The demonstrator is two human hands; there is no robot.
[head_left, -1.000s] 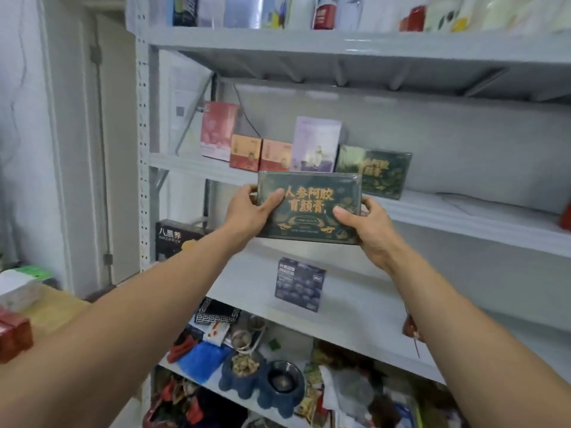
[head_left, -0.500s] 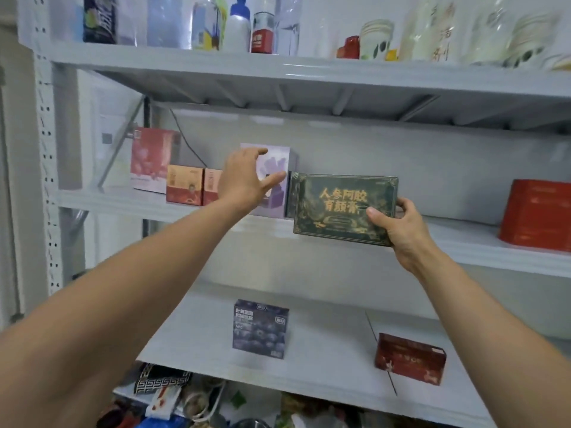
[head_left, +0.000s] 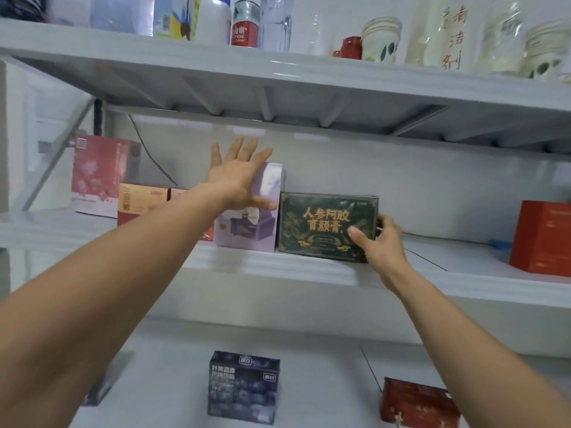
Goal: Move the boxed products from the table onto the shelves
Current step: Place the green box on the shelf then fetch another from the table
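Note:
A dark green box with gold lettering (head_left: 321, 223) stands upright on the middle shelf (head_left: 309, 273), right beside a lilac box (head_left: 262, 223). My right hand (head_left: 378, 242) grips the green box at its lower right corner, thumb on the front face. Spread open with straight fingers, my left hand (head_left: 238, 174) is raised in front of the lilac box's top left; whether it touches the box is unclear. The table is out of view.
On the middle shelf stand a pink box (head_left: 99, 174), two small orange-red boxes (head_left: 142, 202) and a red box (head_left: 543, 239) at far right. The lower shelf holds a dark blue box (head_left: 244, 387) and a red box (head_left: 417, 403). Bottles and cups line the top shelf (head_left: 278, 66).
The green box has gone from held in both hands in front of the shelf to standing on the middle shelf. My left hand let go and opened over the lilac box.

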